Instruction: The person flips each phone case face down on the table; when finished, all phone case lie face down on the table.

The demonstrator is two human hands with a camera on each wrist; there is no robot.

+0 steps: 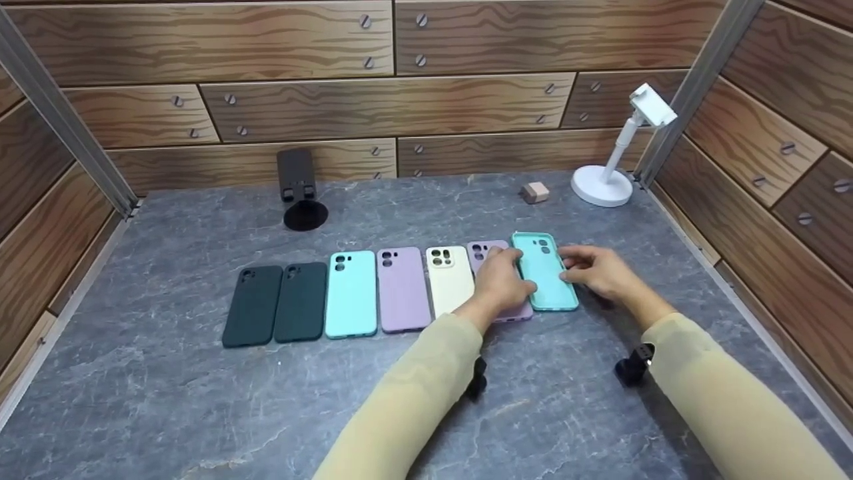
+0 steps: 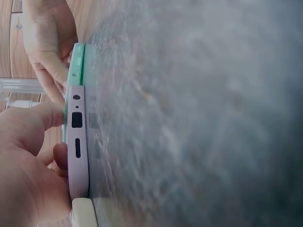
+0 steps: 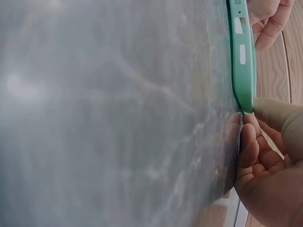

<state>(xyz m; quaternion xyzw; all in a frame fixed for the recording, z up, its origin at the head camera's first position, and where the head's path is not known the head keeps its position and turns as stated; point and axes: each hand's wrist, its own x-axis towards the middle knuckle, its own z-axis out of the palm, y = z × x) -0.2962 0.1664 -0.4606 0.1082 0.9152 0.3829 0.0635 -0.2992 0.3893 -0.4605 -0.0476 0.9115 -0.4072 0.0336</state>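
A turquoise phone case lies at the right end of a row of cases, its hollow inner side facing up. My left hand reaches over a purple case and holds the turquoise case by its left edge with thumb and fingertips. From the other side my right hand pinches its right edge. In the right wrist view, the thumb meets the lower corner of the turquoise case, other fingers curled below. The left wrist view has the purple case end-on, port cutouts showing, beside the turquoise one.
Leftward in the row lie a cream case, another purple case, a light blue case and two dark green cases. Behind stand a black phone stand, a small beige block and a white stand.
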